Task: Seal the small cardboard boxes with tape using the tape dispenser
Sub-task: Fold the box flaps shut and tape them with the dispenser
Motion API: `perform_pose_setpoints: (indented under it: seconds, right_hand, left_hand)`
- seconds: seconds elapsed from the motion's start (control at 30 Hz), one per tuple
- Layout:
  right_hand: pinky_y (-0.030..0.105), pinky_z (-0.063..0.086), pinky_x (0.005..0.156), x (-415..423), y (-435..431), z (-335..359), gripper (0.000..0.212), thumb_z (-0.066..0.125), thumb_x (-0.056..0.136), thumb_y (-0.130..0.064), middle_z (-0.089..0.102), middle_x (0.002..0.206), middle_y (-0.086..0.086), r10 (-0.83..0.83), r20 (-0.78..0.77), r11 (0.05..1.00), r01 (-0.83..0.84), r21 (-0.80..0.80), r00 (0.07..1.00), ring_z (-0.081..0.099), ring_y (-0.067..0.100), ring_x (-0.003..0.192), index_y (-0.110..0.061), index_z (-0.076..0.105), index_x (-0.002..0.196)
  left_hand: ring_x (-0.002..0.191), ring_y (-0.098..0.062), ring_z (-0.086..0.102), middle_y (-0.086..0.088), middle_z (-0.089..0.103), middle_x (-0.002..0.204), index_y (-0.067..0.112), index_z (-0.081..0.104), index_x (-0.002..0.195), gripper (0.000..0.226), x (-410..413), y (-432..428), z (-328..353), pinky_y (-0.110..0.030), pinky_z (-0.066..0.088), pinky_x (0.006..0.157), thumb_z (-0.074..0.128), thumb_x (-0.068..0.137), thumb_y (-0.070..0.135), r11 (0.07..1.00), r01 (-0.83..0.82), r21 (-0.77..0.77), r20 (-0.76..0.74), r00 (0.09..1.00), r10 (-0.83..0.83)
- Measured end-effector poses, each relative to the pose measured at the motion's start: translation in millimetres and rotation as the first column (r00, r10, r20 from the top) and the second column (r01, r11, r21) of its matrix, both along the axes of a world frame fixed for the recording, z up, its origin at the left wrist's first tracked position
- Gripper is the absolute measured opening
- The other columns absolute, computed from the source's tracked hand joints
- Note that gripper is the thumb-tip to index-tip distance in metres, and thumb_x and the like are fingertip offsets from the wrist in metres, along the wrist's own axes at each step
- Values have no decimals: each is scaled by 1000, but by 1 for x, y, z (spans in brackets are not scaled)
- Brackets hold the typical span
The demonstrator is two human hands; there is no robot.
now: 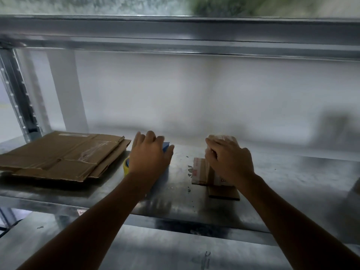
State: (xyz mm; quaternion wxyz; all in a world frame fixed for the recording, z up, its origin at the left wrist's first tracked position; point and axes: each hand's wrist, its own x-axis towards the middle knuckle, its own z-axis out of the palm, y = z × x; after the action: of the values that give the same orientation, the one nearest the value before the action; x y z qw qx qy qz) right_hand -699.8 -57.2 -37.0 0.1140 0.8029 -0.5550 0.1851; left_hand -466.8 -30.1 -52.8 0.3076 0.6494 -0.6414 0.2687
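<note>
Left hand, frame centre, grips blue plastic tape dispenser with yellow roll, likely readying it. Right hand, centre right, clasps small brown cardboard box on grey metal shelf, steadying for taping.

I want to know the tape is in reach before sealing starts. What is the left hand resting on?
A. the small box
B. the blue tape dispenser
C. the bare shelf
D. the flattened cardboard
B: the left hand lies over the blue tape dispenser, its yellow tape roll showing by the wrist; the flattened cardboard lies beside it and the right hand holds the small box.
</note>
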Motion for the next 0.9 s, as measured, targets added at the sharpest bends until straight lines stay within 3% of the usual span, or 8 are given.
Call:
perform_pose_setpoints:
  seconds: [0.1,0.2,0.37,0.47,0.6,0.67,0.77,0.9]
  right_hand:
    - [47,51,95,-11,3,6,53,17,103,-55,64,125,-4,135,354,990,-137,-18,926,55,20,123,-26,58,123]
    - [14,47,90,-27,9,12,32,39,108,-38,64,125,-4,98,870,982,-191,-4,483,60,10,113,-23,63,123]
    - [25,37,100,-52,-2,-6,42,38,107,-45,49,149,-4,-61,876,942,-263,210,479,50,15,132,-30,47,145]
    - [39,51,104,-52,-6,-26,36,36,105,-54,61,136,-2,-80,941,858,-458,234,330,63,12,117,-40,50,136]
    - [55,34,118,-46,-20,-53,81,27,83,-92,43,156,-4,-128,924,849,-441,290,361,40,22,145,-49,30,151]
    - [47,45,110,-46,-23,-54,83,24,83,-92,48,152,-1,-176,928,838,-445,317,330,45,23,142,-46,32,152]
    - [18,58,68,-46,-21,-48,62,22,99,-69,68,124,2,-262,942,819,-468,331,209,70,15,105,-30,53,136]
    - [30,61,81,-34,0,-38,64,24,93,-78,65,130,1,-150,974,865,-454,213,171,69,15,107,-39,51,137]
  left_hand:
    - [101,-27,65,-9,69,109,11,75,115,47,-27,-13,12,-43,47,102,54,94,48,960,274,-60,-261,924,-280]
    - [115,-10,56,6,58,128,22,63,136,46,-68,-19,22,-26,42,101,53,101,51,851,515,104,-624,700,-348]
    - [96,-13,70,-11,69,111,10,65,116,41,-120,-32,18,-21,56,71,42,104,43,637,771,-10,-822,356,-444]
    - [101,-16,69,-6,64,120,23,60,117,39,-132,-34,4,-27,61,75,40,100,51,667,745,30,-851,370,-374]
    - [109,-12,65,4,61,130,29,50,139,37,-141,-26,-4,-29,60,85,36,109,44,733,676,76,-824,456,-335]
    - [111,-14,64,3,59,134,31,45,145,40,-144,-21,0,-33,60,88,35,109,44,751,653,98,-817,483,-314]
    - [110,-15,64,5,58,133,35,42,146,41,-149,-11,5,-34,62,83,40,107,45,747,661,75,-864,417,-282]
    - [115,-19,65,7,59,135,38,39,149,49,-144,8,9,-45,60,91,52,103,45,718,696,-11,-938,241,-248]
